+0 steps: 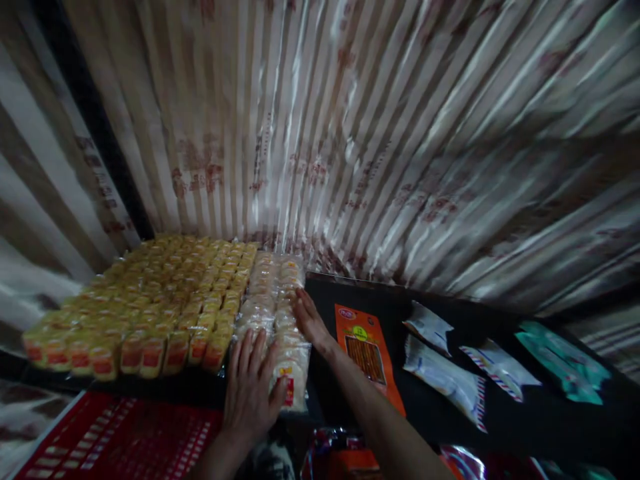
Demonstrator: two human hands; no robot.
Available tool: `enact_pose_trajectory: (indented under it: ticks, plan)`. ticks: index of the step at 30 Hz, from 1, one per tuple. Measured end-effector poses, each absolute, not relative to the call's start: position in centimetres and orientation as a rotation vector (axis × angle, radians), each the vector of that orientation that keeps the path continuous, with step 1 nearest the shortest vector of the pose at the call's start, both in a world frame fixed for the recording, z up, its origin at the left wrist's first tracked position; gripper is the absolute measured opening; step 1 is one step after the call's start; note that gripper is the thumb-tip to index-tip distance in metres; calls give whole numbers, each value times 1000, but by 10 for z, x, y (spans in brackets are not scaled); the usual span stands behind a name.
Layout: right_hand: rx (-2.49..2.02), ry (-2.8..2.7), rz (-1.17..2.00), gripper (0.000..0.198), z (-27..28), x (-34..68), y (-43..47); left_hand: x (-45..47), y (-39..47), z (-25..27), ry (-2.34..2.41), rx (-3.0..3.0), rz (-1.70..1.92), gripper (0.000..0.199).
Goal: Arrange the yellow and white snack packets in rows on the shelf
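My left hand [250, 377] lies flat, fingers stretched forward, on the near end of two rows of clear packets with pale round items [293, 367]. My right hand [309, 317] reaches further back and rests its outstretched fingers along the right side of the same rows. Neither hand grips anything. Left of these rows, and close against them, stand many yellow-wrapped packets with red labels [150, 307] in tight lines. What exactly the pale packets contain is too blurred to tell.
On the black table [330, 393] to the right lie an orange snack bag [367, 347], several white packets [443, 373] and a teal packet [563, 360]. A red plastic basket [125, 433] is below at the near left. Striped sheeting [320, 133] hangs behind the table.
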State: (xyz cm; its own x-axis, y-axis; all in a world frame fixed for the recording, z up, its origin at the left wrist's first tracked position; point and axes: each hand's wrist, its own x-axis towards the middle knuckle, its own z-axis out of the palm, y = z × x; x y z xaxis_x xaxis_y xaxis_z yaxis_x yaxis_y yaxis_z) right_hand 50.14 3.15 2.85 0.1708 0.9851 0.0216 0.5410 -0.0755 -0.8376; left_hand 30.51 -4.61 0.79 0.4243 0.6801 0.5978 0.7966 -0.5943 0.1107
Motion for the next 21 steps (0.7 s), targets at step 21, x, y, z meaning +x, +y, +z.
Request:
enact_pose_trajectory:
  ticks: [21]
  plan:
    - [-1663, -1753, 227, 44, 54, 539, 101, 325, 118, 102, -1211, -2832, -552, 38]
